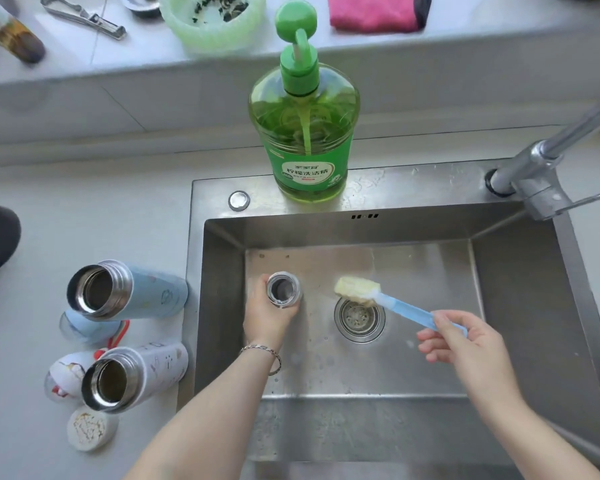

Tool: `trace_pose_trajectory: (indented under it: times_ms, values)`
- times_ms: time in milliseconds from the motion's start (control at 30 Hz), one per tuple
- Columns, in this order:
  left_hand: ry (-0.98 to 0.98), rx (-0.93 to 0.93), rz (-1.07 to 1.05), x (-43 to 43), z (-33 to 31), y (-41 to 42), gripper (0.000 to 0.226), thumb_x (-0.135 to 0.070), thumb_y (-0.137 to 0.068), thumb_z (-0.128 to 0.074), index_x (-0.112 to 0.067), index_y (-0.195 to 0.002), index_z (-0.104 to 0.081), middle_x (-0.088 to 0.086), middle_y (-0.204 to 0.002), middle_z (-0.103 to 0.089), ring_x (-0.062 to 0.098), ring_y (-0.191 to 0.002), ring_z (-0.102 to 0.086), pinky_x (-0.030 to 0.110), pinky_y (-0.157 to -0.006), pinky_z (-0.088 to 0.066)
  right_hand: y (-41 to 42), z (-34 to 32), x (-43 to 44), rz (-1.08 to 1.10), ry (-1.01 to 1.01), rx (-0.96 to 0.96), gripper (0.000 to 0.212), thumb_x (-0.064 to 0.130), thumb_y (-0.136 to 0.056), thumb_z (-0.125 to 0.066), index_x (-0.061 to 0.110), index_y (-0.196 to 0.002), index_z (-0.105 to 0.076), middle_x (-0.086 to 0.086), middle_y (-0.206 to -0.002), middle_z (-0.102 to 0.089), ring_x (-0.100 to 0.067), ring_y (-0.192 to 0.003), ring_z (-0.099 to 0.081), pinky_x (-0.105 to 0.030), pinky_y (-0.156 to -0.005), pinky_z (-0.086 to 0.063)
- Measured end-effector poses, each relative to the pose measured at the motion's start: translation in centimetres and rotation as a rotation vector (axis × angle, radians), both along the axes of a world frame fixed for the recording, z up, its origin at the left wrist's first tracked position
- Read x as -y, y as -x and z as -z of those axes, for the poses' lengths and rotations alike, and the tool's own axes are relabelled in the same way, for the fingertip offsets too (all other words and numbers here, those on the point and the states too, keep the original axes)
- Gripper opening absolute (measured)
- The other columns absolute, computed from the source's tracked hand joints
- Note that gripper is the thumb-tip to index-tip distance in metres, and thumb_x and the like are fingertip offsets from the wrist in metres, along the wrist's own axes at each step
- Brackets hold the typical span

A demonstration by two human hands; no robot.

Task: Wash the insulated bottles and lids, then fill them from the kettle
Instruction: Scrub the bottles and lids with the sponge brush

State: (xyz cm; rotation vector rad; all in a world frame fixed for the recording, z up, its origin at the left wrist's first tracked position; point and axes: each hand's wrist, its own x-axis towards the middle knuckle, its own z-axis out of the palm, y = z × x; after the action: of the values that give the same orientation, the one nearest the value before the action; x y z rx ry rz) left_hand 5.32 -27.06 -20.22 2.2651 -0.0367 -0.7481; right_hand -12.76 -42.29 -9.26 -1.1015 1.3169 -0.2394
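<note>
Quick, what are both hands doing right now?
Left hand: closed around a bottle, held upright in the sink.
Right hand: closed on the blue handle of a sponge brush.

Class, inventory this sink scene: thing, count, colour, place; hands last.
Sink: one, steel, centre.
Blue bottle: one, blue, counter left of sink.
White bottle: one, white, counter.
Held bottle: one, steel mouth, over sink.
Blue lid: one, blue, beside blue bottle.
White lid: one, white, beside white bottle.
Brush: one, blue handle, yellow sponge, over drain.
Soap bottle: one, green, sink rim.
Tap: one, chrome, back right.
Cloth: one, pink, ledge.
Left hand: grips held bottle.
Right hand: holds brush.
</note>
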Motion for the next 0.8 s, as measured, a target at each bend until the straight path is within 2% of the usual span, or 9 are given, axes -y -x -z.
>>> trace_pose_trajectory:
  times_ms: [133, 233, 300, 367, 500, 567, 633, 700, 800]
  values:
    - [-0.053, -0.059, 0.014, -0.7, 0.0, 0.0, 0.048, -0.035, -0.067, -0.077, -0.044, -0.104, -0.049, -0.016, -0.109, -0.06, 0.01, -0.099, -0.059, 0.024, -0.071, -0.042, 0.2, -0.3, -0.5, -0.011, -0.001, -0.007, 0.009, 0.004, -0.094, -0.046, -0.001, -0.091, -0.053, -0.019, -0.067, -0.06, -0.007, -0.04, -0.057, -0.016, -0.041, -0.047]
    - [-0.07, -0.061, 0.048, -1.6, -1.6, 0.5, 0.08, -0.026, -0.069, -0.079, -0.034, -0.136, -0.036, -0.01, -0.137, -0.046, 0.015, -0.122, -0.047, 0.023, -0.088, -0.038, 0.6, -1.1, -1.2, -0.042, 0.01, -0.003, 0.009, 0.003, -0.094, -0.046, -0.002, -0.097, -0.052, -0.018, -0.068, -0.06, -0.006, -0.04, -0.056, -0.015, -0.041, -0.047]
    - [-0.068, -0.059, 0.095, -2.4, -3.9, 1.6, 0.085, -0.018, -0.073, -0.076, -0.026, -0.143, -0.028, -0.005, -0.144, -0.035, 0.016, -0.13, -0.038, 0.022, -0.093, -0.033, 1.1, -1.9, -1.8, -0.072, 0.004, -0.005, 0.009, 0.003, -0.094, -0.046, -0.003, -0.098, -0.052, -0.018, -0.069, -0.061, -0.005, -0.041, -0.057, -0.014, -0.042, -0.047]
    - [-0.039, -0.109, 0.163, -3.8, -6.5, 3.2, 0.07, -0.019, -0.079, -0.071, -0.022, -0.138, -0.035, -0.003, -0.139, -0.038, 0.016, -0.124, -0.044, 0.024, -0.097, -0.037, 1.8, -2.8, -2.4, -0.094, -0.039, -0.007, 0.009, 0.002, -0.094, -0.047, -0.003, -0.097, -0.054, -0.018, -0.074, -0.064, -0.006, -0.046, -0.061, -0.014, -0.044, -0.049]
    - [0.031, -0.069, 0.201, -9.8, -11.1, 6.3, 0.017, -0.02, -0.083, -0.066, -0.026, -0.099, -0.061, -0.013, -0.102, -0.065, 0.005, -0.093, -0.06, 0.019, -0.082, -0.045, 3.6, -4.5, -4.0, -0.211, -0.12, -0.087, 0.01, -0.001, -0.091, -0.048, -0.003, -0.096, -0.056, -0.014, -0.084, -0.068, -0.015, -0.067, -0.063, -0.022, -0.054, -0.048]
    - [0.001, 0.053, 0.094, -13.6, -12.2, 6.7, 0.012, -0.016, -0.083, -0.065, -0.025, -0.09, -0.063, -0.011, -0.091, -0.066, 0.006, -0.086, -0.061, 0.021, -0.079, -0.047, 4.6, -4.9, -5.0, -0.311, -0.123, -0.152, 0.007, -0.003, -0.088, -0.051, -0.001, -0.092, -0.057, -0.009, -0.077, -0.066, -0.01, -0.054, -0.056, -0.02, -0.051, -0.041]
    - [-0.081, 0.158, -0.049, -17.3, -12.3, 6.2, 0.016, -0.011, -0.083, -0.064, -0.02, -0.097, -0.063, -0.003, -0.099, -0.064, 0.013, -0.092, -0.06, 0.026, -0.083, -0.046, 5.2, -5.1, -6.0, -0.368, -0.135, -0.21, 0.01, -0.006, -0.086, -0.051, 0.003, -0.084, -0.053, -0.007, -0.063, -0.053, -0.007, -0.038, -0.041, -0.016, -0.04, -0.033]
    - [-0.192, 0.224, -0.157, -20.3, -11.4, 4.9, 0.033, -0.009, -0.081, -0.064, -0.01, -0.113, -0.058, 0.006, -0.115, -0.056, 0.022, -0.108, -0.053, 0.033, -0.092, -0.043, 5.5, -4.7, -7.0, -0.381, -0.14, -0.239, 0.026, -0.013, -0.086, -0.04, 0.008, -0.072, -0.041, -0.007, -0.058, -0.04, -0.004, -0.03, -0.031, -0.012, -0.032, -0.023]
    - [-0.377, 0.25, -0.249, -22.8, -9.7, 2.6, 0.065, -0.016, -0.076, -0.072, 0.0, -0.131, -0.04, 0.018, -0.137, -0.038, 0.037, -0.126, -0.033, 0.043, -0.102, -0.031, 5.6, -4.1, -8.3, -0.393, -0.13, -0.256, 0.036, -0.019, -0.078, -0.03, 0.016, -0.068, -0.029, -0.006, -0.063, -0.04, -0.005, -0.029, -0.022, -0.011, -0.032, -0.013]
